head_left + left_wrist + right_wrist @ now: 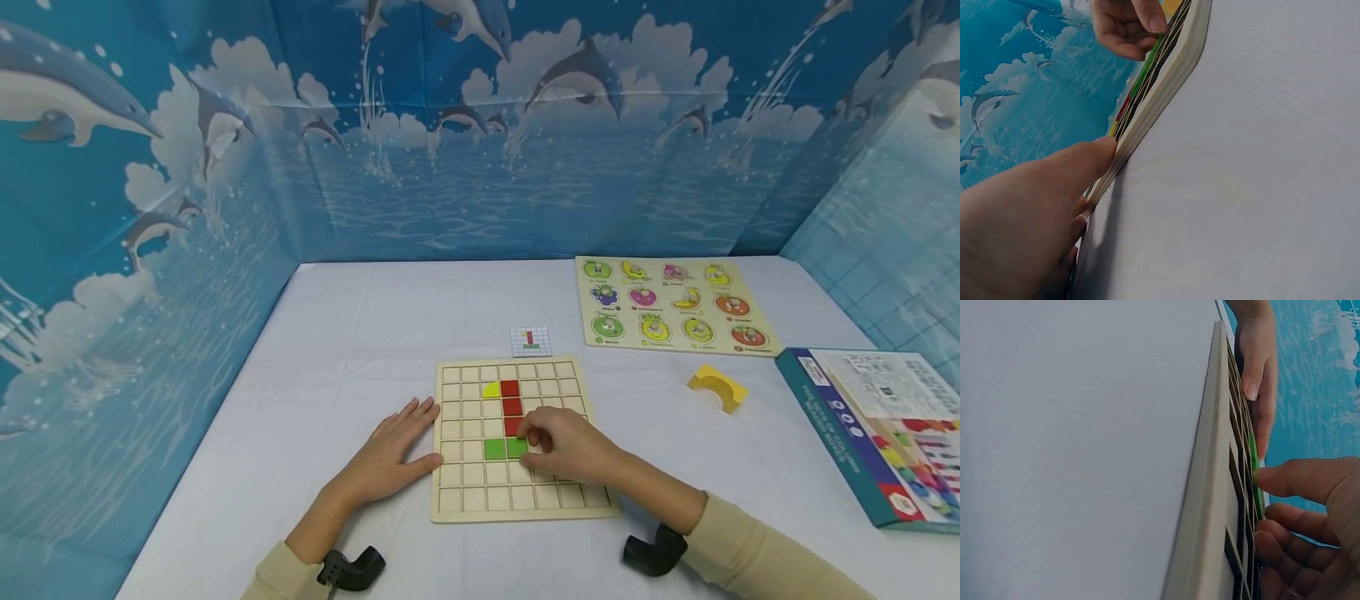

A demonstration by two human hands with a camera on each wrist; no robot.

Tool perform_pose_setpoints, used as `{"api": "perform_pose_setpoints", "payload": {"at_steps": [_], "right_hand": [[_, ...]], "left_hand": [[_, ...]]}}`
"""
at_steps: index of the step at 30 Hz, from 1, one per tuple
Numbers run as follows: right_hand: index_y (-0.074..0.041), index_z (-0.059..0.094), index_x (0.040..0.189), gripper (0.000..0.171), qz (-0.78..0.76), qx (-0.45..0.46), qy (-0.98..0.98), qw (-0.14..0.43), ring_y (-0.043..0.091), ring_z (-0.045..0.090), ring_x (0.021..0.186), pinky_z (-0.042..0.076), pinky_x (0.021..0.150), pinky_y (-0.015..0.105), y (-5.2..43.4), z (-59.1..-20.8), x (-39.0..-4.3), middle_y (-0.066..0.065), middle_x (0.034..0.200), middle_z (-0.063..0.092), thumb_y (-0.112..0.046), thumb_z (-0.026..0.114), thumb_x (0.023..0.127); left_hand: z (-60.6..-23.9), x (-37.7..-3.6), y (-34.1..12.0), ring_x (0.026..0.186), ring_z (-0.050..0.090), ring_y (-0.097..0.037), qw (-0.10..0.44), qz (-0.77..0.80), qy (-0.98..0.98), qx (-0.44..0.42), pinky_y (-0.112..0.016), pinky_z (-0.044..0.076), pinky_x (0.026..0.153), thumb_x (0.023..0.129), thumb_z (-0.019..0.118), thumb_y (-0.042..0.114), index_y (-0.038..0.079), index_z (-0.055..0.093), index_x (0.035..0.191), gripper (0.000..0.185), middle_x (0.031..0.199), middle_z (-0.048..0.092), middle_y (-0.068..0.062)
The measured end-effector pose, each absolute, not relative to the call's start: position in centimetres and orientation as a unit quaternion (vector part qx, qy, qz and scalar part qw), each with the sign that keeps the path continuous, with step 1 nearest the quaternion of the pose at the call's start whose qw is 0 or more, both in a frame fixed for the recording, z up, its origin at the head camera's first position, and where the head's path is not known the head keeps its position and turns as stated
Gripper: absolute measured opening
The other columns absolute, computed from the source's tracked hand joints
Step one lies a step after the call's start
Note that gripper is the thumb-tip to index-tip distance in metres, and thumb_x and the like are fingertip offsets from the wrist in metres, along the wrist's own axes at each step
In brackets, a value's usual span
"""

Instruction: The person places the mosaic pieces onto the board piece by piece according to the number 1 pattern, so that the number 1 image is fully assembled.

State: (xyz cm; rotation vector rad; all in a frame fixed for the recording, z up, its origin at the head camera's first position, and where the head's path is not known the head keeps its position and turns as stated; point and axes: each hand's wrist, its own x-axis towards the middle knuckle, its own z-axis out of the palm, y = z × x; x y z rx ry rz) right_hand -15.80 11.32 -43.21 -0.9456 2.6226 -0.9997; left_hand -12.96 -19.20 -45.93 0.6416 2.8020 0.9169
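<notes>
A wooden grid board (472,504) lies flat on the table. On it sit a yellow piece (491,390), a column of red square tiles (512,407) and green square tiles (495,450) below them. My left hand (393,454) rests at the board's left edge, fingers extended, thumb touching the rim. My right hand (573,448) is over the board, its thumb and curled forefinger pinching a green tile (516,447) at the right end of the green row. In the right wrist view, the thumb touches the green tile (1255,456); the fingers partly hide the cells beside it.
A small pattern card (530,342) lies just behind the board. At the back right is a fruit picture board (678,304). A yellow arch block (717,387) and a colourful box (877,433) are on the right. Printed dolphin cloth encloses the table.
</notes>
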Motion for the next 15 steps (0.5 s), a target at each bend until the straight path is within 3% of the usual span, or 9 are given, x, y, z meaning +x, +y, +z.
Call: {"api": "perform_pose_setpoints", "payload": {"at_steps": [15], "right_hand": [[-0.013,0.067,0.095,0.016,-0.384,-0.315,0.858,0.131,0.008,0.053,0.074,0.048,0.065,0.024,13.6,-42.9,-16.0,-0.01,0.08,0.057,-0.013,0.078,0.083]], "left_hand": [[-45.8,-13.0,-19.2,0.147,0.014,-0.025,0.063,0.301,0.927,0.215,-0.052,0.013,0.116,0.094,0.06,0.047,0.012,0.033,0.154,0.074,0.158,0.026,-0.006]]}}
